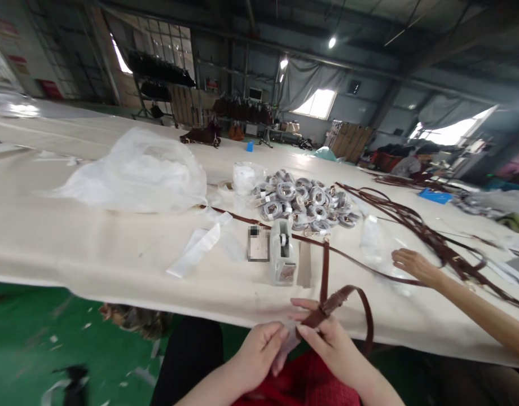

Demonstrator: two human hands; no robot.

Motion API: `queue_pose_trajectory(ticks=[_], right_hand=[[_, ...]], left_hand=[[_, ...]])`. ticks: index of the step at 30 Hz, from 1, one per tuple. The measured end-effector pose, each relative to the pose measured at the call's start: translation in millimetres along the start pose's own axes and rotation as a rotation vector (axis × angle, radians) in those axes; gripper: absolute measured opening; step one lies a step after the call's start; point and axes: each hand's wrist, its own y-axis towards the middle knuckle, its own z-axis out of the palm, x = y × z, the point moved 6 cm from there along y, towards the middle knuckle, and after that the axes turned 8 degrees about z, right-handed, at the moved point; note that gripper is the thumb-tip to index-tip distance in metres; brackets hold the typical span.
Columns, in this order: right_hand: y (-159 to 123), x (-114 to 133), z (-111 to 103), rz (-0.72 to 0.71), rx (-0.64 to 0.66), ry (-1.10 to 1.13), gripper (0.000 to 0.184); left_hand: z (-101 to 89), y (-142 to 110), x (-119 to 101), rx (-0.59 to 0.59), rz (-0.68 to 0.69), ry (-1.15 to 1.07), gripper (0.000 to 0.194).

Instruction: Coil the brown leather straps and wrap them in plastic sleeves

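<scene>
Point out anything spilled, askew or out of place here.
Pale scraps litter the green floor at lower left, looking like dropped waste. On the table, brown straps lie in a loose heap at right, unlike the wound gray coils.

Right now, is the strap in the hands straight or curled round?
Curled round: from the right hand, the strap arches up, bends over and drops beside that hand.

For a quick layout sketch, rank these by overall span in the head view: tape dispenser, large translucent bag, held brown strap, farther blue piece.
1. Large translucent bag
2. Held brown strap
3. Tape dispenser
4. Farther blue piece
The strap is nearest the camera, so its true rank is unsure.
</scene>
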Motion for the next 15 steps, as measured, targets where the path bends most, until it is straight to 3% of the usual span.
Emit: queue_pose_trajectory(ticks=[3,7,11,15], right_hand=[[0.0,-0.8,-16.8,-0.065,-0.155,-0.002,0.043],[-6.3,-11.8,-64.6,-0.01,-0.354,0.148,0.05],[-8.9,-34.0,-83.1,0.144,-0.321,0.154,0.042],[-16.9,-47.7,-87.7,0.125,-0.26,0.198,0.043]], left_hand=[[-14.1,-1.5,5.5,-0.071,-0.034,0.081,0.059],[-26.7,-11.7,3.3,-0.017,-0.056,0.214,0.062],[-25.9,-19.0,3.3,0.047,-0.081,0.256,0.066],[-22.4,-20.1,12.8,0.07,-0.115,0.17,0.069]])
